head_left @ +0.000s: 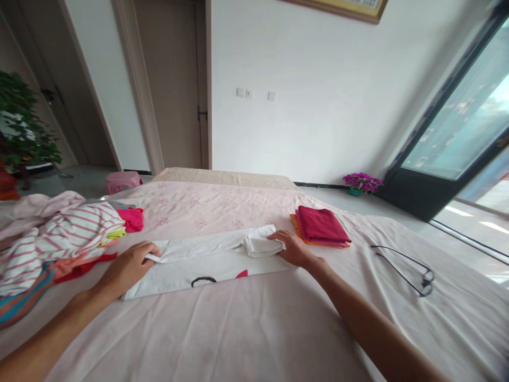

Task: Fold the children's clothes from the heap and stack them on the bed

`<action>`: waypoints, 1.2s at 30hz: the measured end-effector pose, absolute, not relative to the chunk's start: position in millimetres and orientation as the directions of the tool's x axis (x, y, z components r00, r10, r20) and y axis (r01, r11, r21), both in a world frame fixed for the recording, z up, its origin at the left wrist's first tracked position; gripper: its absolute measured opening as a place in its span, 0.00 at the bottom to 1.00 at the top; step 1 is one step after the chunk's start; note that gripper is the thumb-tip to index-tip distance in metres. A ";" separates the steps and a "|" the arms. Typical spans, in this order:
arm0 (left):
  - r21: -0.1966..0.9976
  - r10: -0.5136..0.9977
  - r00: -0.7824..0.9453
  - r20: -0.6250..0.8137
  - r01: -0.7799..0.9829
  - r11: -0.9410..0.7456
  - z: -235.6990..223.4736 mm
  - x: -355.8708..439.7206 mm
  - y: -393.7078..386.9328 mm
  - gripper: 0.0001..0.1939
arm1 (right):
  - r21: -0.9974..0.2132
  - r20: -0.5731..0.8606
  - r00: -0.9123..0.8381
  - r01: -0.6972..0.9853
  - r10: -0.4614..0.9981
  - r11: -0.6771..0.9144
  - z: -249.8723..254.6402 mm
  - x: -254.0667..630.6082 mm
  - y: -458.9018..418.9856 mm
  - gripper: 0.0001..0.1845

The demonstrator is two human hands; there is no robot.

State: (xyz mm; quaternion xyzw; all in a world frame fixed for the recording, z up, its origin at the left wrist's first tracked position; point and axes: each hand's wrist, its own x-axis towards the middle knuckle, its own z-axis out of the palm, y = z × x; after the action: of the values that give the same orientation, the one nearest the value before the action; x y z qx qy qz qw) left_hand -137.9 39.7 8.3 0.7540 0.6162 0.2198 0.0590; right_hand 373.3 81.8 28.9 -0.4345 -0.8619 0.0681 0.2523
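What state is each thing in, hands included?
White garment, partly folded, flat
Left hand, pinching garment's left end
Right hand, touching its right end
Red-topped stack, folded
Clothes pile, loosely heaped
Glasses, temples open
Brown doors, look shut
Glass door, can't tell
Pink stool, upright
Purple flowers, potted

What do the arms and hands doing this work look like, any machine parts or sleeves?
They are a person's: the left hand and right hand wear no gloves. The forearms are bare as far as they show, with no sleeves, watch, bracelet, cables or markings visible. Some fingers are partly hidden.
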 end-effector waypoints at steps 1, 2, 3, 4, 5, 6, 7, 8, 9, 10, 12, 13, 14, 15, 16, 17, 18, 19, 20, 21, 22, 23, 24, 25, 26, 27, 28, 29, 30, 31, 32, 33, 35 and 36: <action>0.358 0.957 0.134 0.256 0.907 -0.222 10.0 -135.4 38.9 0.09 | -0.270 0.400 -0.521 0.720 0.754 0.640 30.2 368.8 77.1 0.27; 0.359 0.960 0.126 0.252 0.908 -0.214 12.5 -133.1 38.1 0.09 | -0.221 0.409 -0.554 0.711 0.725 0.668 31.8 364.1 73.1 0.28; 0.363 0.962 0.121 0.247 0.908 -0.207 15.2 -131.4 37.4 0.09 | -0.195 0.412 -0.581 0.696 0.702 0.691 33.6 359.5 70.1 0.25; 0.369 0.964 0.114 0.242 0.908 -0.200 17.9 -130.6 36.8 0.09 | -0.195 0.412 -0.595 0.682 0.690 0.705 35.2 355.5 68.1 0.20; 0.377 0.966 0.104 0.238 0.906 -0.190 20.1 -130.8 36.1 0.09 | -0.221 0.422 -0.582 0.677 0.695 0.702 36.6 352.5 67.1 0.14; 0.386 0.969 0.091 0.231 0.905 -0.177 21.5 -131.8 35.4 0.09 | -0.270 0.444 -0.539 0.681 0.716 0.680 37.8 350.7 66.8 0.10; 0.395 0.972 0.073 0.222 0.905 -0.158 22.2 -133.6 34.8 0.09 | -0.335 0.468 -0.475 0.684 0.745 0.648 38.6 350.1 67.0 0.09; 0.402 0.976 0.057 0.211 0.905 -0.140 22.1 -135.7 34.2 0.09 | -0.404 0.488 -0.408 0.678 0.772 0.614 39.1 350.5 67.4 0.09; 0.405 0.979 0.048 0.199 0.906 -0.126 21.4 -138.0 33.5 0.09 | -0.465 0.493 -0.361 0.659 0.791 0.591 39.4 351.8 67.6 0.08; 0.401 0.981 0.050 0.189 0.908 -0.123 20.4 -139.9 32.8 0.09 | -0.510 0.481 -0.351 0.633 0.803 0.582 39.4 353.7 67.3 0.08; 0.368 0.979 0.086 0.187 0.918 -0.151 18.0 -141.7 31.2 0.08 | -0.537 0.417 -0.419 0.603 0.807 0.590 38.9 358.0 64.9 0.07; 0.338 0.974 0.114 0.194 0.925 -0.176 17.2 -141.4 30.2 0.08 | -0.519 0.381 -0.468 0.606 0.798 0.603 38.5 359.9 62.9 0.06; 0.302 0.969 0.141 0.205 0.932 -0.200 16.9 -140.3 29.0 0.08 | -0.487 0.354 -0.507 0.617 0.786 0.618 38.1 361.6 60.4 0.05; 0.264 0.963 0.163 0.216 0.940 -0.218 17.0 -138.6 27.7 0.08 | -0.443 0.343 -0.535 0.632 0.772 0.635 37.9 362.8 57.8 0.05; 0.227 0.957 0.180 0.226 0.946 -0.232 17.5 -136.5 26.2 0.08 | -0.396 0.348 -0.552 0.646 0.758 0.652 38.0 363.5 55.2 0.05; 0.192 0.952 0.193 0.237 0.951 -0.240 18.5 -134.4 24.5 0.09 | -0.351 0.364 -0.562 0.656 0.743 0.668 38.7 363.8 52.6 0.05; 0.160 0.947 0.203 0.249 0.956 -0.247 19.6 -132.6 22.9 0.09 | -0.315 0.377 -0.572 0.661 0.729 0.681 39.9 363.7 50.0 0.05; 0.129 0.941 0.212 0.262 0.959 -0.252 20.8 -131.2 21.3 0.09 | -0.290 0.380 -0.582 0.663 0.719 0.690 41.7 363.2 47.5 0.06; 0.099 0.936 0.223 0.274 0.961 -0.258 22.1 -130.4 19.8 0.09 | -0.273 0.379 -0.591 0.664 0.712 0.696 44.0 362.6 44.9 0.06; 0.072 0.930 0.230 0.286 0.963 -0.261 23.3 -130.1 18.5 0.09 | -0.262 0.370 -0.602 0.663 0.707 0.701 46.6 361.8 42.4 0.06; 0.047 0.926 0.233 0.296 0.965 -0.258 24.6 -129.9 17.4 0.09 | -0.255 0.356 -0.616 0.659 0.703 0.707 49.4 361.1 40.0 0.06; 0.025 0.923 0.232 0.306 0.968 -0.251 26.1 -129.4 16.7 0.10 | -0.253 0.338 -0.631 0.653 0.698 0.714 51.9 360.6 38.1 0.07; 0.009 0.921 0.230 0.316 0.969 -0.245 27.7 -128.1 16.3 0.11 | -0.259 0.319 -0.642 0.648 0.697 0.716 54.0 360.4 37.1 0.08; 0.003 0.917 0.231 0.326 0.969 -0.246 29.5 -125.2 16.3 0.13 | -0.275 0.305 -0.638 0.652 0.707 0.707 55.2 360.9 37.4 0.09; 0.007 0.910 0.238 0.338 0.967 -0.255 31.5 -119.9 16.6 0.14 | -0.299 0.298 -0.612 0.669 0.733 0.680 55.2 362.0 39.6 0.11; 0.024 0.902 0.250 0.351 0.961 -0.276 33.5 -111.7 17.1 0.15 | -0.332 0.303 -0.555 0.701 0.775 0.632 54.1 363.9 44.0 0.12; 0.057 0.892 0.269 0.362 0.949 -0.309 35.6 -100.3 17.7 0.16 | -0.373 0.316 -0.465 0.741 0.827 0.559 51.6 366.5 50.6 0.12; 0.100 0.881 0.292 0.372 0.931 -0.351 37.5 -85.5 18.2 0.18 | -0.420 0.327 -0.349 0.779 0.878 0.466 48.0 369.6 59.5 0.11; 0.149 0.869 0.317 0.379 0.906 -0.395 39.1 -67.7 18.5 0.19 | -0.468 0.332 -0.220 0.806 0.917 0.362 43.6 373.1 70.0 0.11; 0.197 0.857 0.350 0.379 0.874 -0.445 40.3 -47.4 18.5 0.21 | -0.512 0.321 -0.108 0.816 0.941 0.268 38.5 376.6 81.7 0.12; 0.232 0.840 0.389 0.379 0.838 -0.493 41.0 -25.3 18.1 0.22 | -0.550 0.297 -0.019 0.814 0.955 0.187 33.3 379.9 93.9 0.13; 0.246 0.811 0.441 0.385 0.797 -0.551 41.4 -2.3 17.6 0.23 | -0.573 0.281 0.042 0.809 0.959 0.133 28.4 382.8 105.9 0.15; 0.221 0.725 0.545 0.422 0.713 -0.665 41.2 43.1 16.3 0.25 | -0.591 0.270 0.090 0.802 0.959 0.091 20.2 386.8 127.1 0.20; 0.194 0.689 0.587 0.426 0.684 -0.703 40.9 64.2 15.9 0.26 | -0.591 0.271 0.089 0.801 0.958 0.092 17.3 387.8 135.7 0.22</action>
State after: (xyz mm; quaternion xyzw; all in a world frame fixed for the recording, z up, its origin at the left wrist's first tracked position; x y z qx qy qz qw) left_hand 64.2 15.9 40.9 0.8908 0.3852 0.2409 0.0048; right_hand 387.8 135.7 17.3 -0.6627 -0.6638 0.1209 0.3248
